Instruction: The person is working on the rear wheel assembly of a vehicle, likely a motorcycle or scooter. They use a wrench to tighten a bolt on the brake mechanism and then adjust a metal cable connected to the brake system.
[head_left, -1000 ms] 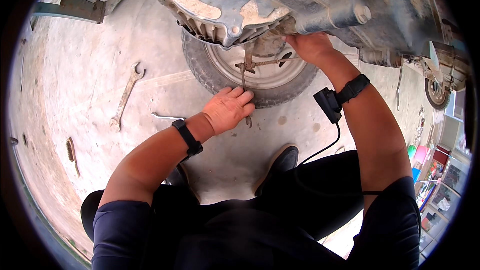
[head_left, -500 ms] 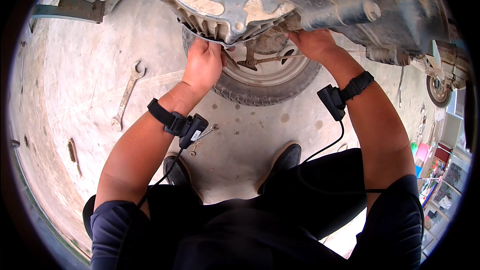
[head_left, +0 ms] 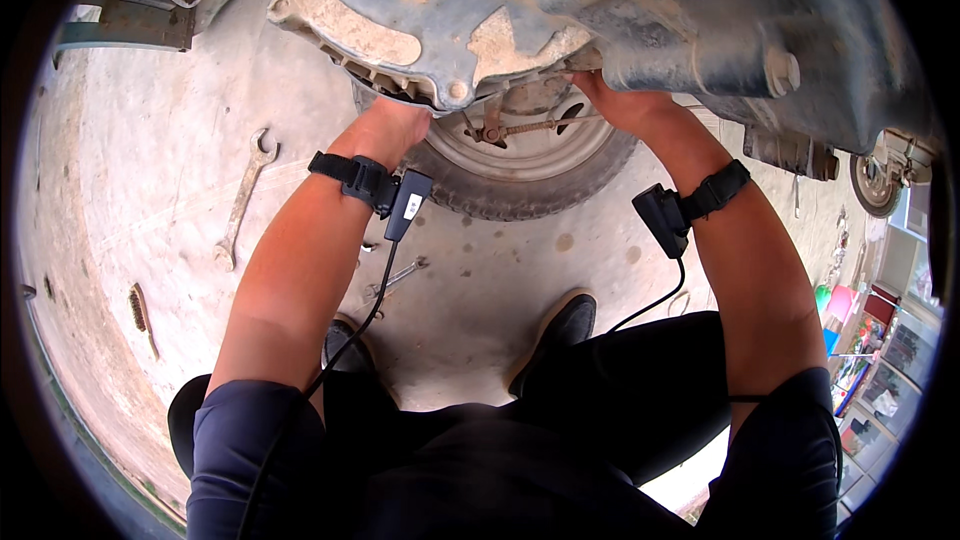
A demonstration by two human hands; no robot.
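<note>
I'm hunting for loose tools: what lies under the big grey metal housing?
Under the grey housing lies a tyre flat on the concrete, with a threaded rod above its rim. Both hands, left hand and right hand, reach up beneath; their fingers and the tyre's far side are hidden.

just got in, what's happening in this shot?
A person is crouched on a concrete floor under a large, dirty metal housing. Both arms reach up to it: the left hand is at its finned lower rim and the right hand is tucked under the casting further right. A tyre lies flat on the ground beneath. A long open-ended wrench lies unused to the left, and a smaller wrench lies near the person's foot. Whether either hand grips anything is hidden.
</note>
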